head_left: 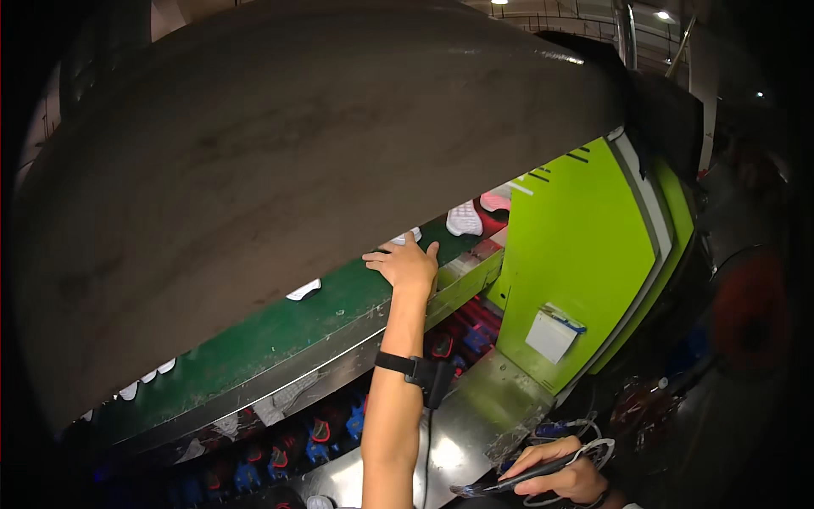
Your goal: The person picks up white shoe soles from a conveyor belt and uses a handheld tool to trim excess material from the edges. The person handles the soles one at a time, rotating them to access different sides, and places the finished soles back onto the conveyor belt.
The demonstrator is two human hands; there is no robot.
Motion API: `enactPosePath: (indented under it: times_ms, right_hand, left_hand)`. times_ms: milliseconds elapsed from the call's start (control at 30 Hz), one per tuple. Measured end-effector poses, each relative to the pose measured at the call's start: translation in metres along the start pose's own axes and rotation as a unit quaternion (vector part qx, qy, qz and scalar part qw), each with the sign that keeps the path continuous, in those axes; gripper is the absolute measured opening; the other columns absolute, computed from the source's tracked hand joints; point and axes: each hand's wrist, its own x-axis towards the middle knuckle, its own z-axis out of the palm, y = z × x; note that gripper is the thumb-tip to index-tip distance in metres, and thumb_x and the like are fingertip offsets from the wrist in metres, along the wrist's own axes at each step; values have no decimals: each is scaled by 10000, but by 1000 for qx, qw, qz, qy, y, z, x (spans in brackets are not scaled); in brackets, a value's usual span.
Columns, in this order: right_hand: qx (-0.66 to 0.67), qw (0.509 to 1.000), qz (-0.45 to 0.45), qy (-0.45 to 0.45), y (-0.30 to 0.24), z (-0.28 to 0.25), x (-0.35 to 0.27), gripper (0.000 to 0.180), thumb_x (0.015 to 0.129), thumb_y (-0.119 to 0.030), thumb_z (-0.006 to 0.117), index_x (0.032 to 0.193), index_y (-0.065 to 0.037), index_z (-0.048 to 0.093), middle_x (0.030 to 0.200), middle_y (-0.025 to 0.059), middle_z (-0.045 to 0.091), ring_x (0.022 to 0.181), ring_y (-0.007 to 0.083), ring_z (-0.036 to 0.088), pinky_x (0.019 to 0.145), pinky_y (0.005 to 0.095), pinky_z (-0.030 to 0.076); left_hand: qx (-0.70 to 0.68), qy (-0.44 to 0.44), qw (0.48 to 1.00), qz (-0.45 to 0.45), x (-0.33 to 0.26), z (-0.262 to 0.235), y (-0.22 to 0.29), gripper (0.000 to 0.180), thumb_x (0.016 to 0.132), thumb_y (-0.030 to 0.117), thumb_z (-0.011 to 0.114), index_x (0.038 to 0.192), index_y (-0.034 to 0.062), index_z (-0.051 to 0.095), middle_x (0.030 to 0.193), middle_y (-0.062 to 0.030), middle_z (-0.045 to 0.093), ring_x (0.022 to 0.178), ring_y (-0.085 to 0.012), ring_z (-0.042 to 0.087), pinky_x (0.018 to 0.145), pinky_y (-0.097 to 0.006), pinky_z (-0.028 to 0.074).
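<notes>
My left hand (409,265) reaches over the green conveyor belt (254,339), palm down with its fingers spread. Its fingertips are at a white shoe sole (413,235), partly hidden by the hand and the dark hood; I cannot tell whether they press on it. A black strap with a small dark device (434,382) sits round my left forearm. Low at the right, my right hand (564,475) is closed round a black-handled brush (534,473), its bristle end pointing left over the metal ledge (475,416). A pale tube loops beside that hand.
A large dark hood (322,153) covers the belt's far side. More white soles (465,219) and a pink one (496,199) lie on the line. A lime-green panel (577,254) with a white pad (553,335) stands at right. Dark shoes on blue holders (318,437) line up below.
</notes>
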Motion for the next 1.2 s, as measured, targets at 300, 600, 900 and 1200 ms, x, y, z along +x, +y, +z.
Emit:
enactPosePath:
  times_ms: [300, 600, 900, 1200]
  right_hand:
    - [47, 991, -92, 84, 22, -20, -6, 222, 636, 48, 716, 853, 89, 693, 888, 223, 706, 776, 280, 688, 761, 326, 548]
    - [-182, 957, -219, -61, 67, 28, 32, 266, 699, 30, 788, 957, 25, 724, 924, 183, 734, 789, 223, 733, 688, 276, 578]
    - [-166, 912, -300, -222, 100, 135, 36, 284, 806, -65, 735, 1043, 79, 668, 907, 194, 690, 782, 309, 707, 723, 337, 581]
    - [-100, 949, -182, -236, 94, 119, 12, 281, 729, -21, 817, 993, 25, 732, 973, 184, 730, 789, 248, 737, 691, 281, 599]
  left_hand:
    - [-359, 163, 918, 36, -142, -118, -48, 566, 731, 151, 736, 1145, -115, 456, 1000, -262, 565, 1009, -429, 570, 884, -455, 485]
    - [-729, -393, 391, -401, -432, -144, -180, 429, 1014, 116, 530, 1381, -64, 397, 1286, -200, 585, 1203, -355, 601, 967, -428, 556]
    - [-752, -69, 506, -416, -494, -169, -197, 503, 969, 336, 335, 1196, -56, 554, 1085, -128, 663, 965, -194, 653, 894, -327, 513]
    - [-904, -138, 226, -336, -432, -148, -197, 802, 899, 584, 332, 1266, -116, 470, 993, -232, 604, 818, -304, 623, 704, -359, 517]
